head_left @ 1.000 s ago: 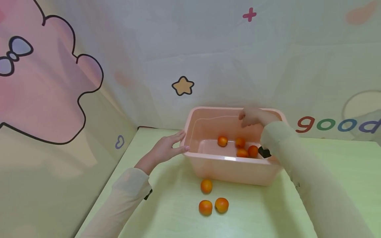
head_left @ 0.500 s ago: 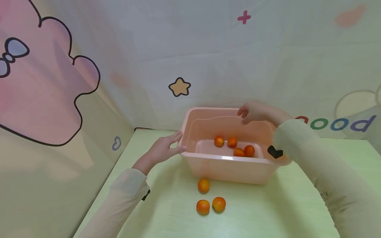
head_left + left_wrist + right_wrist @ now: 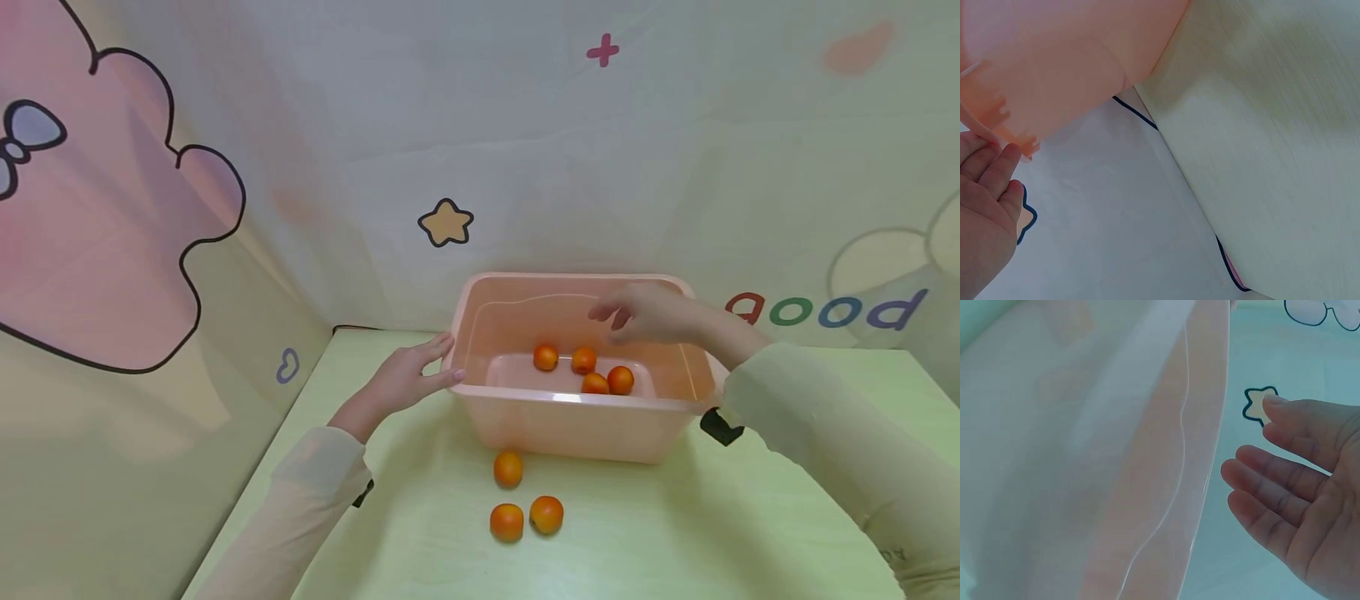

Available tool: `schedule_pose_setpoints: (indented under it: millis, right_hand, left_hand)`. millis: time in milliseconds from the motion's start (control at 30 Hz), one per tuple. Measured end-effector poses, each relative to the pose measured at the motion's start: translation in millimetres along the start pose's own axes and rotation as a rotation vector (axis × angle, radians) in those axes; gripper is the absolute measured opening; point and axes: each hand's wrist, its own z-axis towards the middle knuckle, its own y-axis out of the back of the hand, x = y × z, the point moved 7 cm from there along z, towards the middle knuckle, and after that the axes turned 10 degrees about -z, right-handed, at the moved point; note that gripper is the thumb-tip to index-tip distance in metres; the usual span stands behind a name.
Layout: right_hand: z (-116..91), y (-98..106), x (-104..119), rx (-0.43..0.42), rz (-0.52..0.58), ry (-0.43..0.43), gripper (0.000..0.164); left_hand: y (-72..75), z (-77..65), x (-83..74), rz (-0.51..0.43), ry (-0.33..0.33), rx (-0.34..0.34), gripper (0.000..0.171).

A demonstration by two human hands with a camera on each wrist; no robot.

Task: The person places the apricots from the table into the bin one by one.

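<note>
A pink plastic basin (image 3: 570, 421) stands on the table, with several small round orange-red fruits (image 3: 546, 357) on its floor. My left hand (image 3: 408, 377) grips the basin's left rim, thumb on top; in the left wrist view its fingers (image 3: 1000, 169) curl at the underside of the rim. My right hand (image 3: 652, 312) is over the right half of the basin with its fingers loosely bent. The right wrist view shows the right palm and fingers (image 3: 1266, 515) holding nothing. Three more of the fruits (image 3: 507, 469) lie on the table in front of the basin.
The pale green table (image 3: 420, 550) meets a cloth backdrop (image 3: 360, 208) close behind the basin. To the left, another printed cloth wall (image 3: 135, 433) runs along the table's edge. Table surface extends to the right of the basin (image 3: 847, 392).
The right hand has relaxed its fingers and its forearm has shifted right. A fruit blurred in motion in the basin a second ago now lies still beside the others. The left hand keeps its hold.
</note>
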Motion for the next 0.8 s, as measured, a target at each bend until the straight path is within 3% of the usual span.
schedule_pose_setpoints:
  millis: [300, 600, 800]
  right_hand:
    - [-17, -12, 26, -0.035, 0.028, 0.094, 0.031]
    - [-26, -38, 58, 0.015, 0.062, 0.212, 0.032]
    - [-32, -45, 72, -0.009, 0.078, 0.273, 0.03]
  left_hand:
    - [-0.5, -0.2, 2.3, 0.015, -0.005, -0.003, 0.069]
    - [0.1, 1.0, 1.3, 0.002, 0.007, -0.004, 0.069]
    - [-1.2, 1.5, 2.2, 0.0, 0.001, -0.007, 0.067]
